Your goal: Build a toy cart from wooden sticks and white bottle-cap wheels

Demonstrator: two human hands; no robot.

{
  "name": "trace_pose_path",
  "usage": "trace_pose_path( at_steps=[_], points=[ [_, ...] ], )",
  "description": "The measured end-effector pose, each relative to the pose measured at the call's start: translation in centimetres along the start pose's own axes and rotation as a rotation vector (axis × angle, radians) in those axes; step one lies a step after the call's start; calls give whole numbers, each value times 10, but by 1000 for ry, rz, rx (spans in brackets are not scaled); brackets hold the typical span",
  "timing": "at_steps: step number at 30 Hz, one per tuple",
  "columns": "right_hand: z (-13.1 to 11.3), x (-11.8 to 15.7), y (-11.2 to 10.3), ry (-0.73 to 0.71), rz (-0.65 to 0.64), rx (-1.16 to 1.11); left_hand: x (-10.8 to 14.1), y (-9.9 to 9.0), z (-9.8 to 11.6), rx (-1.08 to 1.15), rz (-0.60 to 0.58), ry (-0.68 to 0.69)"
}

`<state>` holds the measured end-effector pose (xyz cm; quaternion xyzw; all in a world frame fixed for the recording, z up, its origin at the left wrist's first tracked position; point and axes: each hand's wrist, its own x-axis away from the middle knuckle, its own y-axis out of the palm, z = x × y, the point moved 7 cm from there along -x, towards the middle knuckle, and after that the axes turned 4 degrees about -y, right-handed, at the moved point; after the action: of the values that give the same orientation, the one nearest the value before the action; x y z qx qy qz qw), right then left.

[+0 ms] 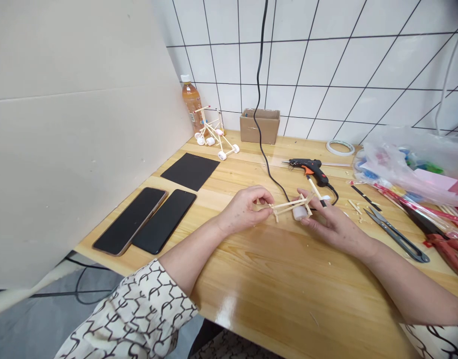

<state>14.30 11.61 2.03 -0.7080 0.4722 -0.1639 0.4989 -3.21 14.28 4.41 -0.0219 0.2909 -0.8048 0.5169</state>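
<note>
A small frame of pale wooden sticks (288, 205) with a white wheel (299, 213) is held between both hands above the table. My left hand (247, 209) pinches its left end with thumb and fingers. On the other side, my right hand (328, 222) grips the wheel end, its thumb and fingers around it. A black glue gun (311, 168) with an orange trigger lies just behind my right hand. Farther back at the left stands a finished-looking stick model (212, 132) with white wheels.
Two phones (129, 222) and a black sheet (190, 171) lie at left. A bottle (192, 102) and cardboard box (259, 127) stand behind. Snips (398, 237), red-handled pliers (447, 247), tape (340, 147) and plastic bags (419, 164) are at right. A black cable (259, 75) hangs down.
</note>
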Motion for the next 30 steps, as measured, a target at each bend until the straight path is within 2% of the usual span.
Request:
trace_pose_path(
  at_steps=[30],
  points=[
    [2,1,1,-11,7,0,0,0,1,27,-13,40]
  ],
)
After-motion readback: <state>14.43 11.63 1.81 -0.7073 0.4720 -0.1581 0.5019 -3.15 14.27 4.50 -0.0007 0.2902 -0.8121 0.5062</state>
